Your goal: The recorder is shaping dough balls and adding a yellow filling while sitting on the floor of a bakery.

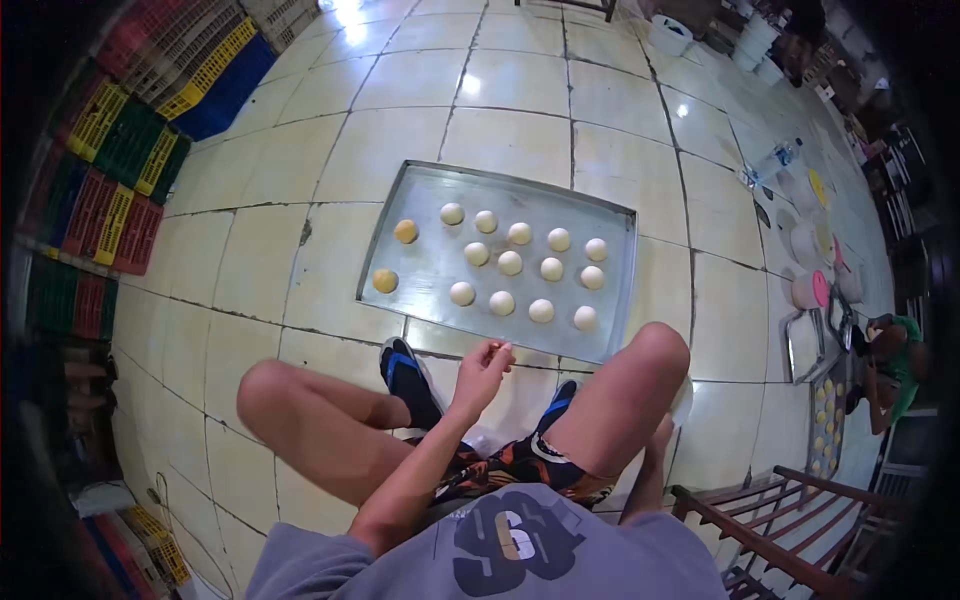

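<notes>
A shallow metal baking tray lies on the floor in front of me. Several pale dough balls sit apart on it in loose rows. Two yellower balls are at its left side, one lower and one higher. My left hand hovers just short of the tray's near edge, its fingers pinched together; whatever may be between them is too small to name. Beside my right thigh is my right hand, largely hidden by the leg, near a whitish item that shows only partly.
Stacked plastic crates line the left side. A wooden slatted rack stands at the lower right. Farther right are a plastic bottle, a pink container, another tray of dough balls and a person in green.
</notes>
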The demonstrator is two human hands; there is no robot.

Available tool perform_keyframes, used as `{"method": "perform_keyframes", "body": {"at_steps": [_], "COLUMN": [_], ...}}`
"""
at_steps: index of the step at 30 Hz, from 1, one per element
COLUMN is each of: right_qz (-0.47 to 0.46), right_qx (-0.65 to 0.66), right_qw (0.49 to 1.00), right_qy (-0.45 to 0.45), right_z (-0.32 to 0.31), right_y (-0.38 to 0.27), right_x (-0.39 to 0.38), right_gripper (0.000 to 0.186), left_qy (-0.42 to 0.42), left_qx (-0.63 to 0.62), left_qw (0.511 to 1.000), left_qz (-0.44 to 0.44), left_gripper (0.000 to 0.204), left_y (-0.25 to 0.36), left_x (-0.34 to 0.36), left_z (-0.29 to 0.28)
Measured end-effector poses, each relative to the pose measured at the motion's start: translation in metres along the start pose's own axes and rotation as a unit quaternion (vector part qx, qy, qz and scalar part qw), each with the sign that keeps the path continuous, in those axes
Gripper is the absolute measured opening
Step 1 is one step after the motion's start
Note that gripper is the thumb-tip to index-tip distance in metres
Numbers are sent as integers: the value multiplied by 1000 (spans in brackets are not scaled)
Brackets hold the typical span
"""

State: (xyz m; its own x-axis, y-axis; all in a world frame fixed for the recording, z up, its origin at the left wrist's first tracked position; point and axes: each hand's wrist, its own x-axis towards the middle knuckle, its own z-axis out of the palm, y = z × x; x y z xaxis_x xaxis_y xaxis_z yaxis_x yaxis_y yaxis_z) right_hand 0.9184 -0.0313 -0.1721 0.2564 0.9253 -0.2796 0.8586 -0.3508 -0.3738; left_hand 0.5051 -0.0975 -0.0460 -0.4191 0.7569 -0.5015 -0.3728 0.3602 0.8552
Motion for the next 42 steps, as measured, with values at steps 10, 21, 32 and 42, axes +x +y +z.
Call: {"method": "perform_keyframes", "body": {"at_steps": [10, 21, 32, 42], "right_qz": [7, -32, -28, -11], "right_qx": [-27, 74, 106, -80], "right_qw": [995, 984, 963, 979], "right_qy": [94, 159, 248, 185], "right_z": [117, 109, 69, 82], "right_y": [29, 19, -9, 54], "right_x": [52, 62, 2, 38], "right_gripper": [27, 27, 19, 17], "left_qy": [-67, -146, -221, -303], "left_qx": [60, 66, 106, 150], "left_qw": [990, 963, 940, 910], "left_qz": [109, 217, 236, 238], "left_gripper": [20, 20, 19, 19], "left_y": [65, 105, 121, 121], "left_x": [-9, -4, 25, 52], "left_z": [-1, 12, 29, 60]}}
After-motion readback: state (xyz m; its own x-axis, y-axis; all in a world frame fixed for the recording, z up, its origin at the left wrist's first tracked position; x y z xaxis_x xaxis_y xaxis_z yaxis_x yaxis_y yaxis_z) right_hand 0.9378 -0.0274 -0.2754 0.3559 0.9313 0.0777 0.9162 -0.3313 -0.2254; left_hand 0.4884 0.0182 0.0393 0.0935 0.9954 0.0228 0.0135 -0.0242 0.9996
